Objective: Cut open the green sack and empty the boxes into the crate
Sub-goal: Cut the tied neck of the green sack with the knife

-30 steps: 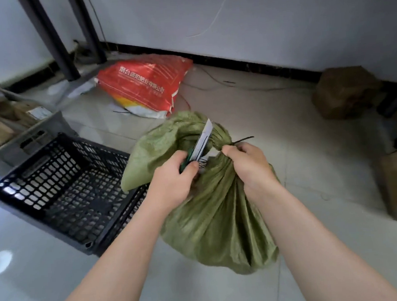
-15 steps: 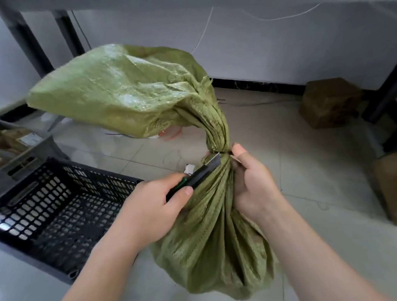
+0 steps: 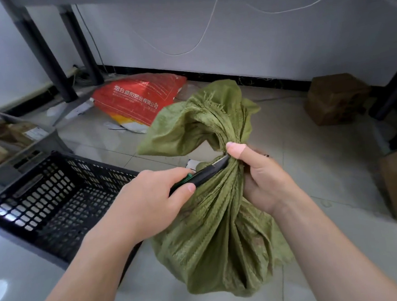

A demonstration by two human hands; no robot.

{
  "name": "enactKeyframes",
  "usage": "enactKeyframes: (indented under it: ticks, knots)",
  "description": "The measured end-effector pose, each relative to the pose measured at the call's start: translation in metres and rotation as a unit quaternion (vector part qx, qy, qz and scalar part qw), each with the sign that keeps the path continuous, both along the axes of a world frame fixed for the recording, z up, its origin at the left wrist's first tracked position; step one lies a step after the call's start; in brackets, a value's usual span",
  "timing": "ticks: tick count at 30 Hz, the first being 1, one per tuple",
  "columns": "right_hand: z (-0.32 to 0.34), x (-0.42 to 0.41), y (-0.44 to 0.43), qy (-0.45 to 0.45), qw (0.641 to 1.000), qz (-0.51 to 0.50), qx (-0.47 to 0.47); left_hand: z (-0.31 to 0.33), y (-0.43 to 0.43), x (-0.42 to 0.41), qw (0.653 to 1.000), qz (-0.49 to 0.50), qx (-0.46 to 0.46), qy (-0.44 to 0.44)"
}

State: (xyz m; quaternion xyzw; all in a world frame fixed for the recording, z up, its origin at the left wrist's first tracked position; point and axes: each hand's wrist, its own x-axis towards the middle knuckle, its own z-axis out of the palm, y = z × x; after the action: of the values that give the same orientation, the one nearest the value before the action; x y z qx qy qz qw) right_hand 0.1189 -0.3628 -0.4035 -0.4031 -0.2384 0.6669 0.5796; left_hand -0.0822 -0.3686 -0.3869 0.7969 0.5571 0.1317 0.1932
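My left hand [image 3: 149, 200], closed on the utility knife [image 3: 201, 174], should slice away from the right hand [image 3: 263, 181] (clamped around the green sack [image 3: 217, 231] neck).

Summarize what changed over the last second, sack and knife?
The green sack's loose top flopped from high on the left to above the tied neck. The knife swung from upright to flat against the neck. Left hand keeps the knife; right hand keeps the neck. Black crate unmoved.
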Motion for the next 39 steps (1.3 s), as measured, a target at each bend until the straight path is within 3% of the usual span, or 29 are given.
enactKeyframes:
  ticks: [10,17,26,30,39]
  knots:
    - [0.006,0.001,0.004,-0.015,0.995,-0.068,-0.07,0.005,-0.009,0.015,0.996,0.009,0.045,0.075]
    - [0.013,-0.004,0.001,-0.009,0.993,-0.099,-0.064,0.001,-0.008,0.015,0.999,0.027,0.014,-0.027]
    - [0.014,-0.01,0.002,0.008,0.992,-0.086,-0.088,-0.004,-0.015,0.019,0.991,0.056,0.117,0.041]
    - [0.015,-0.013,0.002,0.002,0.993,-0.078,-0.089,-0.003,-0.016,0.023,0.991,0.07,0.109,0.038]
    - [0.014,-0.018,0.002,0.047,0.988,-0.093,-0.116,-0.031,-0.02,0.031,0.973,0.084,0.214,-0.012]
